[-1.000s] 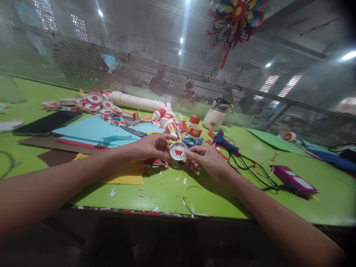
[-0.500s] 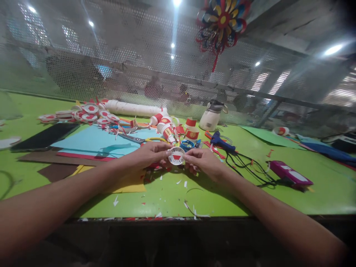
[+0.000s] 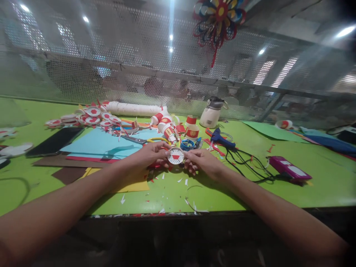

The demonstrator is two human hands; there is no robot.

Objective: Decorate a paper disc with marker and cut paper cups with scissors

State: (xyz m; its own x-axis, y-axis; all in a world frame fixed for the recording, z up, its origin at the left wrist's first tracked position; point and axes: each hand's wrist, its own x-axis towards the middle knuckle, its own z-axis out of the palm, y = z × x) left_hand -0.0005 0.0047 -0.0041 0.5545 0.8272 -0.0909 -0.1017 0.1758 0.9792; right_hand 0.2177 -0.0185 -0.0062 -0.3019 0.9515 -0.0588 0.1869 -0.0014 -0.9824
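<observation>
A small white paper disc [image 3: 175, 155] with a red centre and a dotted rim is held between both hands just above the green table [image 3: 319, 189]. My left hand [image 3: 151, 155] pinches its left edge with thumb and fingertips. My right hand [image 3: 201, 162] pinches its right edge, fingers curled under. Yellow card [image 3: 133, 185] and small paper scraps lie under and in front of the hands.
Behind the hands stand red-and-white paper cups [image 3: 191, 130], scissors [image 3: 144, 140], a blue glue gun [image 3: 221, 139] with black cord and a white jug [image 3: 210, 114]. Blue sheets [image 3: 102, 144], a phone [image 3: 55, 141] and several finished discs [image 3: 89, 115] lie left. A magenta box [image 3: 289, 168] sits right. Mesh screen behind.
The view has shifted slightly, tilting so the table sits lower and left. Both hands keep hold of the disc and have drawn a little nearer the table.
</observation>
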